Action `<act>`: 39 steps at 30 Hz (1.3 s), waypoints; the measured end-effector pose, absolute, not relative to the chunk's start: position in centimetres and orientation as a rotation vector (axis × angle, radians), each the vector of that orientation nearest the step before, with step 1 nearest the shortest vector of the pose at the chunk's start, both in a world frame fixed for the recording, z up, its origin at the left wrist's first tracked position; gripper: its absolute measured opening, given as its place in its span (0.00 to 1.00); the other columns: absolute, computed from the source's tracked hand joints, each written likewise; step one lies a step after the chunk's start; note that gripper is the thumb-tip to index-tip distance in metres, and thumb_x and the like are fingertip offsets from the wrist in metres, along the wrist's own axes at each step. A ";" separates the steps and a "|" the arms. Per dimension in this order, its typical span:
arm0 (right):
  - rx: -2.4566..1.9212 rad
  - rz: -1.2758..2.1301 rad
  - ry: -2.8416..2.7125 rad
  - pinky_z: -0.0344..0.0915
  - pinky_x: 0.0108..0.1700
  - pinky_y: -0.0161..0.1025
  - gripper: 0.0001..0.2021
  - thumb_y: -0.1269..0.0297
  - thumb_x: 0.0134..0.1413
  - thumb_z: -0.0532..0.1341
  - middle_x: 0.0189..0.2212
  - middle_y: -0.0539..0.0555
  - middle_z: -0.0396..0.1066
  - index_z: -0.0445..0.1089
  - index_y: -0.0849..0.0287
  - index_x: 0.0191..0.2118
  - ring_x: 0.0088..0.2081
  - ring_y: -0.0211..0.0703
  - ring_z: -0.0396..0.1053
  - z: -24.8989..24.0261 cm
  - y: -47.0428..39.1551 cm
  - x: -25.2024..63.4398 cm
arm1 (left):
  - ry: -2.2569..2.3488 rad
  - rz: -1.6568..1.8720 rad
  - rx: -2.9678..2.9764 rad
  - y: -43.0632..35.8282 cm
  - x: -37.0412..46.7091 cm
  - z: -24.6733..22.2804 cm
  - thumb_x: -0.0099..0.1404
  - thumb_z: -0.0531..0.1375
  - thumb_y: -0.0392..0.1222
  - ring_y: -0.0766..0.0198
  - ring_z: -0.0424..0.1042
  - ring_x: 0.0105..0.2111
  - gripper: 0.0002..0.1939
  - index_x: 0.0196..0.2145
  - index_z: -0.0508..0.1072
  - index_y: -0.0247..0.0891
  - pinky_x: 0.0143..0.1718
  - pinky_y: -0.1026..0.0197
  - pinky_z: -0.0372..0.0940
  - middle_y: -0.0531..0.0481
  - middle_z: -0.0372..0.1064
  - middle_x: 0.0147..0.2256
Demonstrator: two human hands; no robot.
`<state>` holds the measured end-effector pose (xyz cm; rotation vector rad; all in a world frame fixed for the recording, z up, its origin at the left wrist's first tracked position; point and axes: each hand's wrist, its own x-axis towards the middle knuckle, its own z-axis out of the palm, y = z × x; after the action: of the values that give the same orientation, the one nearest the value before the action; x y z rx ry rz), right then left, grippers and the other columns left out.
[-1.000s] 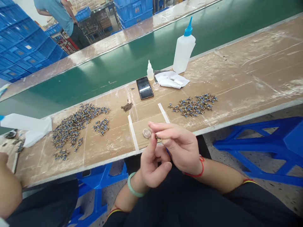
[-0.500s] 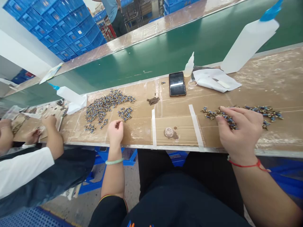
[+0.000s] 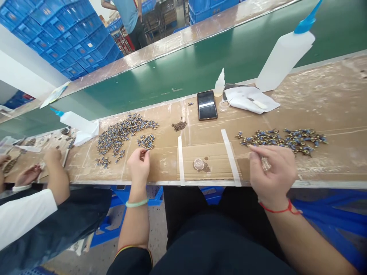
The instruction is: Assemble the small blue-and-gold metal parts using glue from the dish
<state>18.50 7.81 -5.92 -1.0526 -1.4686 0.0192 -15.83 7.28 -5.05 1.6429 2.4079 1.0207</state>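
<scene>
My left hand (image 3: 138, 166) is closed in a pinch at the near edge of a small pile of blue-and-gold metal pieces (image 3: 146, 141). A tiny dark bit shows at its fingertips, too small to name. Thumb and forefinger of my right hand (image 3: 273, 172) are pressed together just in front of another spread of such pieces (image 3: 305, 138); whatever they pinch cannot be made out. Between my hands lies a cardboard pad (image 3: 215, 154) under two white tape strips, carrying a small round clear dish (image 3: 198, 164) beside brown stains.
A large heap of blue-and-gold pieces (image 3: 114, 133) lies left, a little brown pile (image 3: 179, 126) at centre. Behind stand a phone (image 3: 207, 105), small dropper bottle (image 3: 220, 83), white sheet (image 3: 249, 98) and big squeeze bottle (image 3: 283, 59). A co-worker's hands (image 3: 53, 156) work far left.
My right hand has drawn back toward me and left, off the right-hand pieces, uncovering them. My left hand stays pinched by the small pile. The whole view has shifted slightly.
</scene>
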 end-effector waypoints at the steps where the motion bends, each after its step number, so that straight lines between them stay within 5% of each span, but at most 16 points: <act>1: -0.955 0.115 -1.486 0.71 0.37 0.49 0.09 0.66 0.68 0.64 0.31 0.53 0.78 0.82 0.45 0.45 0.32 0.49 0.74 -4.9 7.4 17.3 | 2.315 1.099 1.764 6.6 -14.7 -4.8 0.71 0.61 0.42 0.57 0.79 0.37 0.06 0.39 0.77 0.39 0.45 0.55 0.74 0.45 0.80 0.37; 5: -0.692 0.582 -1.596 0.71 0.29 0.42 0.09 0.59 0.70 0.65 0.30 0.51 0.79 0.80 0.45 0.52 0.28 0.44 0.73 -2.7 6.4 12.9 | 1.637 1.400 2.374 4.7 -9.3 -3.5 0.69 0.67 0.36 0.59 0.81 0.36 0.04 0.41 0.79 0.42 0.41 0.58 0.75 0.48 0.83 0.37; 9: -0.579 0.732 -1.499 0.76 0.33 0.39 0.06 0.65 0.68 0.66 0.32 0.51 0.81 0.80 0.50 0.47 0.31 0.41 0.76 -3.4 5.7 11.4 | 1.175 1.603 2.502 4.3 -5.4 -2.2 0.68 0.67 0.30 0.62 0.81 0.35 0.12 0.44 0.79 0.45 0.37 0.61 0.75 0.50 0.82 0.37; 15: -0.569 0.971 -1.222 0.77 0.32 0.37 0.03 0.66 0.66 0.69 0.35 0.52 0.80 0.80 0.50 0.43 0.32 0.40 0.78 -3.8 4.6 12.5 | 1.100 1.666 1.641 3.6 -2.9 -1.7 0.74 0.65 0.40 0.65 0.78 0.32 0.03 0.44 0.79 0.42 0.34 0.64 0.74 0.50 0.78 0.34; 20: -0.495 1.102 -1.172 0.77 0.31 0.36 0.03 0.65 0.67 0.68 0.34 0.50 0.79 0.79 0.50 0.44 0.31 0.39 0.77 -3.1 4.5 12.7 | 0.912 1.538 1.389 3.2 -2.2 -0.9 0.76 0.63 0.49 0.68 0.73 0.26 0.13 0.39 0.83 0.40 0.29 0.67 0.70 0.51 0.76 0.29; 29: -0.557 0.829 -1.427 0.76 0.36 0.41 0.06 0.68 0.66 0.67 0.33 0.52 0.80 0.80 0.49 0.44 0.33 0.43 0.77 -2.7 4.7 13.5 | 1.017 1.314 1.223 3.3 -2.1 -0.8 0.66 0.72 0.56 0.70 0.64 0.20 0.19 0.30 0.79 0.37 0.23 0.66 0.64 0.53 0.71 0.22; 35: -0.616 0.949 -1.399 0.72 0.34 0.41 0.04 0.58 0.67 0.68 0.30 0.51 0.76 0.80 0.50 0.43 0.31 0.43 0.72 -2.9 4.9 13.8 | 0.935 1.195 1.101 3.9 -1.6 -1.6 0.63 0.72 0.62 0.72 0.58 0.17 0.24 0.28 0.75 0.38 0.20 0.67 0.58 0.58 0.63 0.17; 39: -0.564 1.317 -1.129 0.70 0.31 0.39 0.09 0.52 0.64 0.71 0.28 0.50 0.73 0.78 0.51 0.38 0.29 0.41 0.69 -3.0 5.4 13.5 | 0.860 1.274 1.078 4.5 -1.1 -0.9 0.64 0.71 0.62 0.72 0.59 0.16 0.25 0.27 0.75 0.38 0.19 0.67 0.57 0.56 0.67 0.19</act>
<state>13.47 5.42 -2.96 -0.5643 -1.1294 1.3168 -1.15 4.50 -0.93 1.0781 0.8602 1.2742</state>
